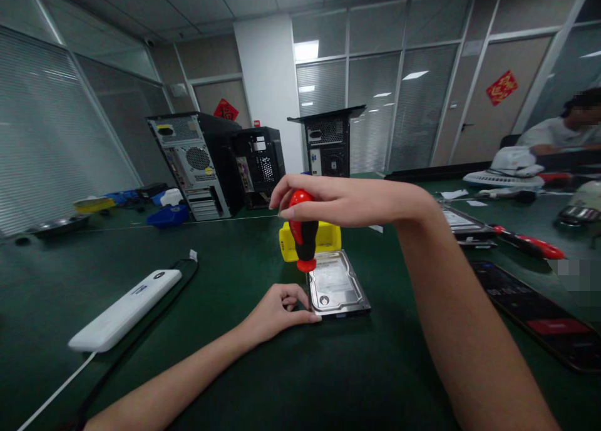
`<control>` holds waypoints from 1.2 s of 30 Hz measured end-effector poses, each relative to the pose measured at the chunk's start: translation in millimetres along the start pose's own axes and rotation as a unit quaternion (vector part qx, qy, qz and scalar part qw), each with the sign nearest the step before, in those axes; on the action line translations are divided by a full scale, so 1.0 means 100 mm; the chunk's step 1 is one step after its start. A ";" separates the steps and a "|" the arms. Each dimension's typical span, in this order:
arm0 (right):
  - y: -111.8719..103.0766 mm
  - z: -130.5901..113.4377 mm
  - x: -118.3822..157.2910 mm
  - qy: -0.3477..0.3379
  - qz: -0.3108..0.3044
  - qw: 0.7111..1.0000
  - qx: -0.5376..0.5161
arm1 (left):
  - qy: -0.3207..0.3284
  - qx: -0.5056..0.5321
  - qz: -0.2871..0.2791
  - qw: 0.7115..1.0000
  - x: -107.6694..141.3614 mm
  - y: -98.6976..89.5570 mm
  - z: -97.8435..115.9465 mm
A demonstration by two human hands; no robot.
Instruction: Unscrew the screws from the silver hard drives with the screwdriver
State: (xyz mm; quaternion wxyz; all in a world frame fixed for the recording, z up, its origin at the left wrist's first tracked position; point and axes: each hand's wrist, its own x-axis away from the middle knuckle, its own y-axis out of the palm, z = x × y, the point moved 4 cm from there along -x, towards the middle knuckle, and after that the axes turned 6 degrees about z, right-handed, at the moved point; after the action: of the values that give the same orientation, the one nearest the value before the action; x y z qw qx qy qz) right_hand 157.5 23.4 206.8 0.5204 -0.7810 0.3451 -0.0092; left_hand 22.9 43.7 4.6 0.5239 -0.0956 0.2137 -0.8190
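Hard drive (335, 284) is pinched at its near left corner by the left hand (282, 309), the nearer of the two hands, thumb at the near edge. The right hand (340, 201) closes from above around the screwdriver (307, 238), almost upright at the drive's left long side; its tip I cannot see. The drive lies flat on the counter (225, 262), long axis running near to far, before a yellow tray (331, 236).

Green tabletop (225, 287): hard drive (334, 284), yellow bin (328, 235) behind; white power strip (124, 312) left, phone (535, 315) right, computer towers (218, 162) beyond
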 end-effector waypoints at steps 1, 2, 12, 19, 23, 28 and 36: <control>0.01 -0.01 -0.01 -0.019 -0.008 1.000 -0.023 | 0.003 -0.005 0.001 1.000 0.00 0.00 0.00; 0.02 -0.02 -0.02 -0.036 -0.017 0.998 -0.047 | 0.005 -0.008 0.004 1.000 0.01 0.00 0.01; 0.18 -0.04 -0.17 -0.096 -0.023 0.986 -0.138 | 0.004 0.010 0.006 1.000 0.00 0.03 0.01; 0.15 0.00 -0.13 -0.100 -0.030 0.991 -0.086 | 0.011 -0.021 0.000 1.000 0.01 0.00 0.01; 0.16 0.00 -0.14 -0.114 -0.038 0.988 -0.093 | 0.012 -0.033 -0.003 0.999 0.00 0.00 0.01; 0.11 0.03 -0.15 -0.092 0.016 0.995 -0.021 | 0.018 -0.027 -0.004 0.999 0.00 -0.01 0.01; 0.07 0.03 -0.12 -0.060 0.036 0.996 0.051 | 0.006 0.012 -0.020 1.000 0.00 -0.01 0.01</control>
State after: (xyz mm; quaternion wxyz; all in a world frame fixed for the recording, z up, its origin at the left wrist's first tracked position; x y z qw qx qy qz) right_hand 145.5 31.3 203.7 0.5790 -0.7399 0.3402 0.0386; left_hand 22.4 44.0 5.7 0.5076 -0.0884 0.2047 -0.8323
